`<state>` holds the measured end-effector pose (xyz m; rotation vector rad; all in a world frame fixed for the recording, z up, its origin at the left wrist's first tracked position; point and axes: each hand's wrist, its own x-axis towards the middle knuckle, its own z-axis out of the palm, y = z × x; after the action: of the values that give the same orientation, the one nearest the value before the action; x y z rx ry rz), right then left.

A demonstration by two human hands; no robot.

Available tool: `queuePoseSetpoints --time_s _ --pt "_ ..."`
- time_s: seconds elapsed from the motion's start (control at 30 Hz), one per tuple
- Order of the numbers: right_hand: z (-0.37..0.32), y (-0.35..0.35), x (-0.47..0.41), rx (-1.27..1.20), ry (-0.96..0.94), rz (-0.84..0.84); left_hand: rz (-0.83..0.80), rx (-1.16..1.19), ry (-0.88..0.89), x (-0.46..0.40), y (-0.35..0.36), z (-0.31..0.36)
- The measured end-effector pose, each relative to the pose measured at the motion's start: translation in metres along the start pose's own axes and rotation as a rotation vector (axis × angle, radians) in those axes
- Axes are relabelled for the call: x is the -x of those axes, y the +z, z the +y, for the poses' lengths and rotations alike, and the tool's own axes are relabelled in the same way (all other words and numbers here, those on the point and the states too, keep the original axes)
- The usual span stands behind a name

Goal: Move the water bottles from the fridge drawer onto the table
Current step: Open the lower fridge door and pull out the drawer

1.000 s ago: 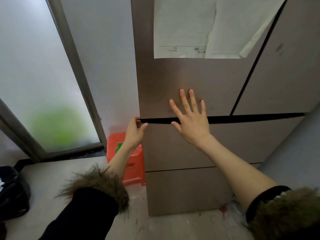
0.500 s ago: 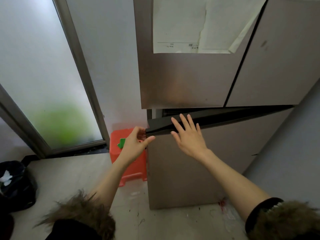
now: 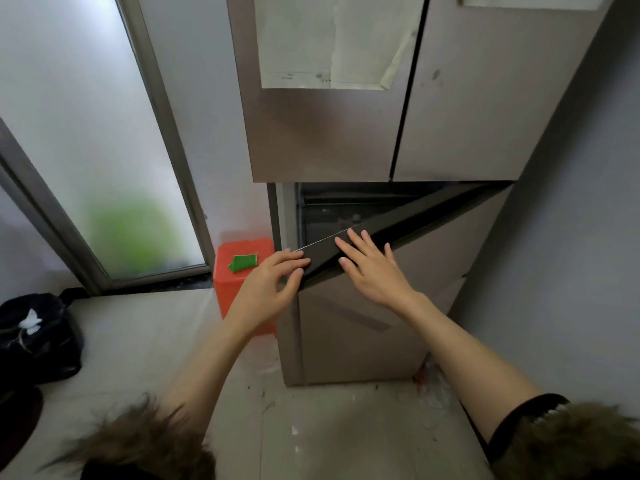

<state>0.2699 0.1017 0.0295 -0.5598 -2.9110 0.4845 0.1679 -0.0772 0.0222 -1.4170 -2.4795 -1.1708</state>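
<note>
Taking the fridge drawer as my landmark, an orange stool stood just left of it on the floor, with a black bag well off to the left again. At the drawer's left front corner my left hand had its grip around the top edge, fingers above and thumb beneath. Right of that, my right hand lay flat on the same edge, grip loose and fingers straight. The drawer stood part-way out. Inside I could make out only a dark cavity; no water bottles showed, and no desk was in view. I judged the risk to be the one-cornered pull: it could skew the drawer on its runners and jam it, or the left fingers could slip off.
</note>
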Motion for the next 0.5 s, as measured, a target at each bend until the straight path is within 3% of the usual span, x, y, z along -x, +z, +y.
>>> queuePoseSetpoints --time_s 0.23,0.5 --pt "0.024 -0.022 0.082 -0.333 0.05 0.066 -0.046 -0.051 0.2 0.044 0.014 0.066" --pt "0.064 -0.043 0.174 -0.339 0.215 0.149 -0.239 0.072 0.38 0.075 0.05 0.141"
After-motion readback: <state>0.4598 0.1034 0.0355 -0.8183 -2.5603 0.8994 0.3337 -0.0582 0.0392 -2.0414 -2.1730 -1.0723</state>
